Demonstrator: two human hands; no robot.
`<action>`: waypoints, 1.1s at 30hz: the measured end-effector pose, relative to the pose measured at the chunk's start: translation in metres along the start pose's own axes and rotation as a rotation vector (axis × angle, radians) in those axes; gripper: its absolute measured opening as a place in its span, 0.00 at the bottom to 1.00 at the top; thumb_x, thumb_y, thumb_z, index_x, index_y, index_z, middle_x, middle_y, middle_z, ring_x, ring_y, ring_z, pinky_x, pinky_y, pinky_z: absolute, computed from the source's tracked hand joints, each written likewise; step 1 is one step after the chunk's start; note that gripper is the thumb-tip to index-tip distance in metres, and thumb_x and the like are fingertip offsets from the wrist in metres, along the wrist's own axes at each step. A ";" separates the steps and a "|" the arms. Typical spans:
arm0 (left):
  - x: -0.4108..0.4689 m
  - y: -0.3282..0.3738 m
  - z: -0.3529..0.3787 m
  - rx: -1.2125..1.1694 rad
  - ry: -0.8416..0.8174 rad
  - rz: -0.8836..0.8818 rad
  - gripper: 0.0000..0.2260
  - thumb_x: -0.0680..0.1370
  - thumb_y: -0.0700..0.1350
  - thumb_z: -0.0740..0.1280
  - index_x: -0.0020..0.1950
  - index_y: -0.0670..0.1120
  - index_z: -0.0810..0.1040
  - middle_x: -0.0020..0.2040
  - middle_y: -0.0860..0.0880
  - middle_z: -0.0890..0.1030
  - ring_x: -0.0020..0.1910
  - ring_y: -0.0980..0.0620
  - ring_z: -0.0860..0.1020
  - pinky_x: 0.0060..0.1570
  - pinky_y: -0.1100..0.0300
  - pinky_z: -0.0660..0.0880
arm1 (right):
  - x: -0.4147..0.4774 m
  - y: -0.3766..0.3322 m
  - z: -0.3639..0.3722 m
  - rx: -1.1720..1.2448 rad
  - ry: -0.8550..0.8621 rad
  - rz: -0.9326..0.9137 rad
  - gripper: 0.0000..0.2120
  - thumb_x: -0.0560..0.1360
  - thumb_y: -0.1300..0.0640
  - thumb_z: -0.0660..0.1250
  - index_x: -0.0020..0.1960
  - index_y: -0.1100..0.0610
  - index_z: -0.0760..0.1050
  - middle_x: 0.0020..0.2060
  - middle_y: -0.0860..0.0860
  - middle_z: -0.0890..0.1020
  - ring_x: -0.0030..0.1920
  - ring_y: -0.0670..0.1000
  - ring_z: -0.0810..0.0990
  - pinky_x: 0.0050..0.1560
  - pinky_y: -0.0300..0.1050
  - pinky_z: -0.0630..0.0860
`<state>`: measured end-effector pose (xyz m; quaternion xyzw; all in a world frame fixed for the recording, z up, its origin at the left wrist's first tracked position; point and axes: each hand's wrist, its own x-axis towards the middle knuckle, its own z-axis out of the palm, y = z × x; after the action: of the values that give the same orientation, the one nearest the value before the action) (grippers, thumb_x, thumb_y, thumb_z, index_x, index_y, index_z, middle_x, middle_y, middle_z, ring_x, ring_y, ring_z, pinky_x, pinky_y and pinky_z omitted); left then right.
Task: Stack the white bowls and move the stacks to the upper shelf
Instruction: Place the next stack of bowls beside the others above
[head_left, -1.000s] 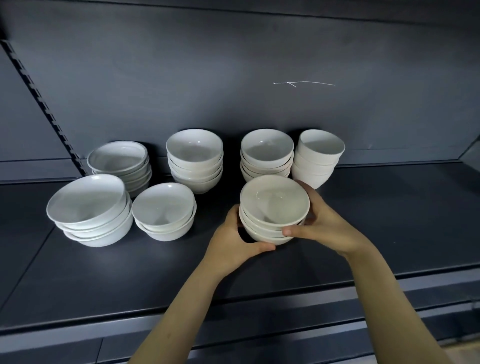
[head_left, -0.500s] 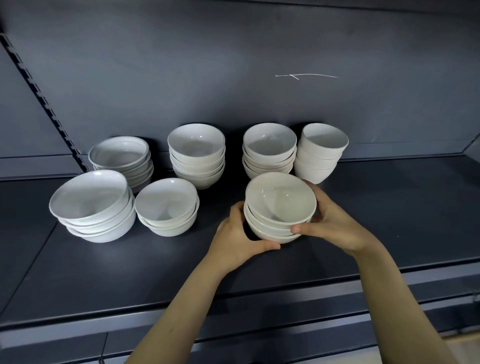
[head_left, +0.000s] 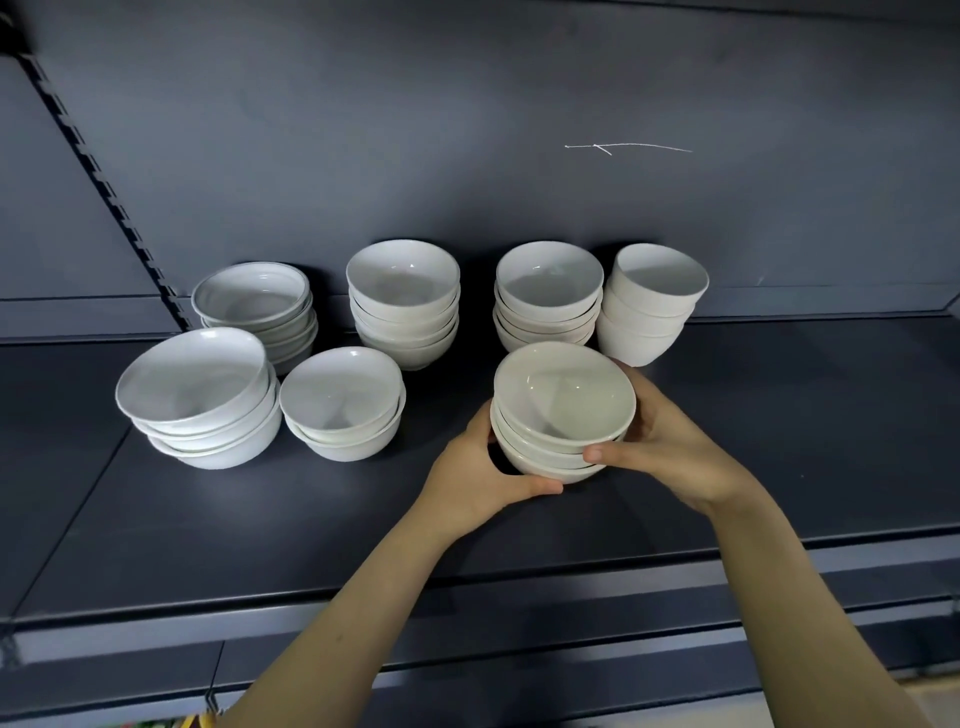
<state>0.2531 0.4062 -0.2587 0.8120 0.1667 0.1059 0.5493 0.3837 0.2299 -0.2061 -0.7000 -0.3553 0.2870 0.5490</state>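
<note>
Fingers (head_left: 647, 400) of the right hand (head_left: 675, 452) curl round the far side of the held stack (head_left: 563, 415) while its thumb presses the near wall. The left hand (head_left: 478, 467) mirrors it, with the thumb hooked low by the bottom bowl. Both hands grip the stack and hold nothing else. This nest of about three white bowls is right of the middle of the shelf (head_left: 805, 441), just in front of the back row and well apart from the front edge. Whether its foot touches the shelf or hangs just above it, I cannot tell.

Judging by the grip, the step is moving this stack as one piece. To do it well, keep the hands opposite each other and low, so the bottom bowl carries the rest. Squeeze the lower walls, not the top rim, since glazed bowls probably slide on one another. Hold it level, and mind the tall stack (head_left: 652, 306) near the right knuckles and the back-row stack (head_left: 548, 296) just behind.

The mouths face up, and the top bowl seems to sit a little askew in the nest. Being round, the bowls have no long axis across the shelf. The stack's own axis runs near upright.
</note>
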 end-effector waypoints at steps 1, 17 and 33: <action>-0.002 0.002 -0.001 -0.013 0.004 0.002 0.43 0.62 0.51 0.82 0.73 0.58 0.65 0.58 0.72 0.74 0.60 0.72 0.71 0.57 0.75 0.68 | -0.001 -0.001 0.001 0.008 -0.007 0.002 0.45 0.60 0.54 0.79 0.73 0.46 0.65 0.65 0.44 0.78 0.66 0.46 0.75 0.65 0.48 0.74; -0.103 0.067 0.002 -0.031 0.213 0.063 0.37 0.61 0.49 0.83 0.64 0.62 0.70 0.56 0.66 0.80 0.57 0.69 0.75 0.54 0.74 0.72 | -0.073 -0.070 0.009 0.004 -0.104 -0.099 0.42 0.57 0.51 0.80 0.69 0.48 0.71 0.60 0.45 0.81 0.63 0.46 0.78 0.61 0.46 0.77; -0.256 0.219 -0.010 0.022 0.415 0.198 0.25 0.62 0.48 0.81 0.55 0.57 0.77 0.47 0.62 0.83 0.48 0.63 0.80 0.48 0.69 0.77 | -0.201 -0.226 0.012 -0.131 -0.219 -0.311 0.32 0.58 0.52 0.78 0.62 0.50 0.78 0.55 0.47 0.84 0.58 0.49 0.81 0.60 0.50 0.79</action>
<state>0.0475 0.2410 -0.0493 0.7910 0.1965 0.3223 0.4814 0.2160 0.1062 0.0133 -0.6354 -0.5348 0.2495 0.4980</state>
